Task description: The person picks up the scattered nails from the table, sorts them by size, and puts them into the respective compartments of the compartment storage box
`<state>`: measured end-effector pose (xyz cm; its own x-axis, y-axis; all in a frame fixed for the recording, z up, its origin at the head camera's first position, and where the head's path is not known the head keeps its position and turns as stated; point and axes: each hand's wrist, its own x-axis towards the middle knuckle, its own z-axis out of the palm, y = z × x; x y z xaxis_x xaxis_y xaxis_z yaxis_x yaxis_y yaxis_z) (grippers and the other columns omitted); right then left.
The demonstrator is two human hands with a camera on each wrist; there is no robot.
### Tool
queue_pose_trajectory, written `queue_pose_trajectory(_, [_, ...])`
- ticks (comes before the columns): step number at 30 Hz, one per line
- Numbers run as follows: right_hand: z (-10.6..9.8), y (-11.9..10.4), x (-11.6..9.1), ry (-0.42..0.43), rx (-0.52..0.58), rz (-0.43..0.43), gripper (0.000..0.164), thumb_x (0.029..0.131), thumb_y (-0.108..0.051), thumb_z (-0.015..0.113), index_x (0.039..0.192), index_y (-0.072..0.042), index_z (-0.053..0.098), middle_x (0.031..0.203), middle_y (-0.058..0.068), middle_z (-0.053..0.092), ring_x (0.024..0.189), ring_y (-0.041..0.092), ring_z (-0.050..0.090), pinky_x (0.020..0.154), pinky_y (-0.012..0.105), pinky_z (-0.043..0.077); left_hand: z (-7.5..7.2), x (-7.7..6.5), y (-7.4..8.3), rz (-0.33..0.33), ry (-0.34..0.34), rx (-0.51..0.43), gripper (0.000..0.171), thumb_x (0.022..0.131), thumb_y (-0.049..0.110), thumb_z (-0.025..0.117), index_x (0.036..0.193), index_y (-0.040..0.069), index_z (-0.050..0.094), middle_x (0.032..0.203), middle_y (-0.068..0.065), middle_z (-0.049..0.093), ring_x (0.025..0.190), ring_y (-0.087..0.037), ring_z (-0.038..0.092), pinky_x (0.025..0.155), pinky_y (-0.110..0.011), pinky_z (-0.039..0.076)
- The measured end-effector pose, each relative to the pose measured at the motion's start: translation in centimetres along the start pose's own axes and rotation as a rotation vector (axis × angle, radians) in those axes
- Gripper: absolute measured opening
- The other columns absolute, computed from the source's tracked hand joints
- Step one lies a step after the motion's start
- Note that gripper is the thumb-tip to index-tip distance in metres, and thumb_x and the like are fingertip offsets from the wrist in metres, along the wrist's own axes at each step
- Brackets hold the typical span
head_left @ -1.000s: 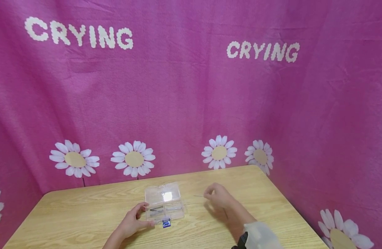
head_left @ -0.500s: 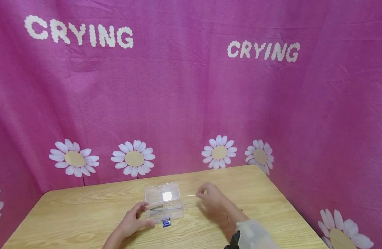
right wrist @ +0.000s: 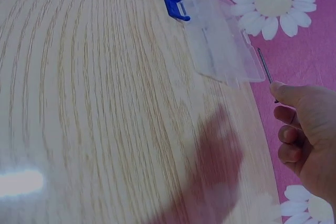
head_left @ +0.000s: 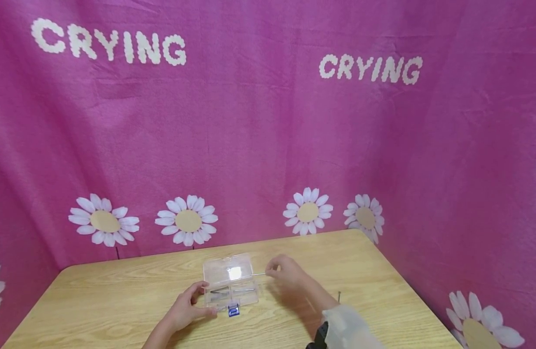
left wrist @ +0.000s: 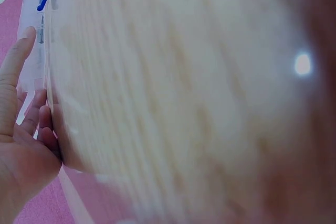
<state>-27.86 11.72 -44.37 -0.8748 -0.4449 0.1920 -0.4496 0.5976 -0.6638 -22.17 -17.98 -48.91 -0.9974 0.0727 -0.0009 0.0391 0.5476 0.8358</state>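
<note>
A clear plastic compartment box lies on the table with its lid raised at the back and a blue latch at the front. Several thin metal nails lie in its compartments. My left hand grips the box's left side, thumb at the front and fingers toward the back. Between thumb and fingertips, my right hand pinches one nail, its head close to the thumb. This nail points left, toward the lid's right edge; in the head view its tip appears close to the lid.
Right of the right forearm, another nail shows on the wooden table. A pink cloth with daisies and white letters hangs behind and beside the table.
My right hand has moved left with the nail, bringing its tip up to the box. A nail on the table has come into sight beside the forearm. The left hand keeps still.
</note>
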Motion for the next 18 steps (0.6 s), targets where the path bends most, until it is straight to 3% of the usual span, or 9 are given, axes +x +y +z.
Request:
queue_pose_trajectory(9, [1.2, -0.6, 0.2, -0.020, 0.026, 0.040, 0.011, 0.090, -0.013, 0.058, 0.086, -0.007, 0.066, 0.085, 0.002, 0.061, 0.084, 0.014, 0.052, 0.076, 0.032, 0.044, -0.1, 0.0, 0.0, 0.009, -0.002, -0.011, 0.068, 0.063, 0.021, 0.086, 0.122, 0.010, 0.054, 0.111, -0.008, 0.056, 0.093, -0.019, 0.043, 0.078, -0.030, 0.035])
queue_pose_trajectory(18, [2.3, -0.9, 0.6, -0.027, -0.018, 0.015, 0.010, 0.090, -0.013, 0.059, 0.086, -0.008, 0.066, 0.088, 0.002, 0.063, 0.090, 0.016, 0.055, 0.083, 0.035, 0.045, 0.0, 0.0, 0.0, 0.002, -0.011, -0.015, 0.068, 0.063, 0.022, 0.086, 0.121, 0.011, 0.054, 0.112, -0.008, 0.056, 0.093, -0.020, 0.043, 0.078, -0.031, 0.034])
